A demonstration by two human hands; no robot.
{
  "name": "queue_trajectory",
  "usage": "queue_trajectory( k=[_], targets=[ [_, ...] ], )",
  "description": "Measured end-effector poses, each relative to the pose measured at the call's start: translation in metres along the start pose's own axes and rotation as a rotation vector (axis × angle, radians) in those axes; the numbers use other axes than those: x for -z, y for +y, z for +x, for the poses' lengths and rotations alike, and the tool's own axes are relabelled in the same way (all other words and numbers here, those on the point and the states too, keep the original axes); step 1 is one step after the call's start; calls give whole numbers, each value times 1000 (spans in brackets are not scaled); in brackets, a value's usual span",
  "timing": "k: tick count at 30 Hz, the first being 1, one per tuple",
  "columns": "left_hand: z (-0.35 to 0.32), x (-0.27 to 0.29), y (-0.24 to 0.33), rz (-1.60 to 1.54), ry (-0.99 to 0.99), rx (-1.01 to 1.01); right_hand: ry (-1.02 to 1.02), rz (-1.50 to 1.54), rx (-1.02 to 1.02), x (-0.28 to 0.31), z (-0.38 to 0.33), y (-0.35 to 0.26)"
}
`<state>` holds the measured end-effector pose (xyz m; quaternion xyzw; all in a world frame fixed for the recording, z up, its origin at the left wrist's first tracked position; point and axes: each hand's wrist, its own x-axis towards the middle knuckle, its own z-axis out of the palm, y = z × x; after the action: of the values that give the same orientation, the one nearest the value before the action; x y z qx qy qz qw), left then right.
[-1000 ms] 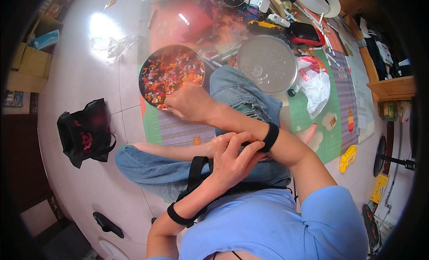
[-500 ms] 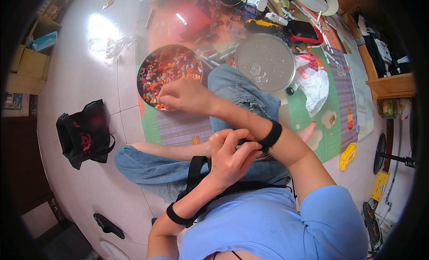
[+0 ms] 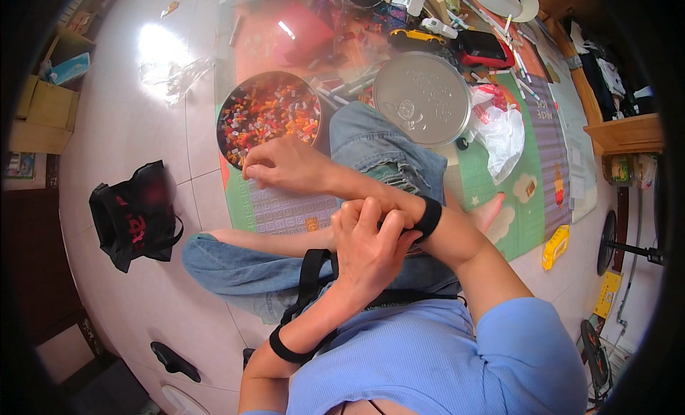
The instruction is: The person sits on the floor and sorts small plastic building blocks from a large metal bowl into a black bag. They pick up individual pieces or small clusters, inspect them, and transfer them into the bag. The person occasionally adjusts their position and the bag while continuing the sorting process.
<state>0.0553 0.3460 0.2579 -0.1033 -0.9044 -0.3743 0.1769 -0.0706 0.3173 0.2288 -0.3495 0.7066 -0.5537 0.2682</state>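
My left hand (image 3: 371,247) is closed, its thumb and fingers pinching the black wristband (image 3: 430,217) on my right forearm. My right arm reaches across to the left, and its hand (image 3: 289,164) hovers just past the near rim of a round tin (image 3: 218,133). The fingers of that hand are loosely bent, with nothing visible between them. Many small orange, red, white and grey pieces (image 3: 267,112) fill the tin. A round metal lid (image 3: 421,94) lies to its right, beyond my knee. Another black band (image 3: 285,347) circles my left forearm.
My crossed legs in jeans (image 3: 242,272) rest on a patterned play mat (image 3: 492,215). A black bag (image 3: 135,215) stands left on the tiles. To the right lie a white plastic bag (image 3: 503,140) and a yellow packet (image 3: 556,247). Toys, including a yellow car (image 3: 414,38), and pens clutter the far side.
My right hand has drawn back slightly toward me and left, from over the tin's pieces to its near rim. The left hand still grips the wristband, shifted very slightly.
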Motion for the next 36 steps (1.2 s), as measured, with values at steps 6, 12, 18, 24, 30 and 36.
queue_trajectory(
  k=[6, 12, 18, 24, 30, 36],
  targets=[
    [-4, 1, -8, -103, 19, -10, 239, -113, 100, 17, 10, 10],
    [-4, -4, -5, -15, -2, -36, 257, -200, 99, 15, 5, 13],
    [-9, -8, -3, -171, 42, -81, 265, -176, 83, 18, 7, 10],
    [-15, -9, -8, -400, -46, -91, 319, -331, 125, 18, 4, 16],
    [-3, 0, -11, -327, -9, -274, 323, -965, 391, 6, -1, 37],
    [0, -5, -10, -334, -40, -195, 259, -1125, 494, -13, -11, 40]
  ],
)
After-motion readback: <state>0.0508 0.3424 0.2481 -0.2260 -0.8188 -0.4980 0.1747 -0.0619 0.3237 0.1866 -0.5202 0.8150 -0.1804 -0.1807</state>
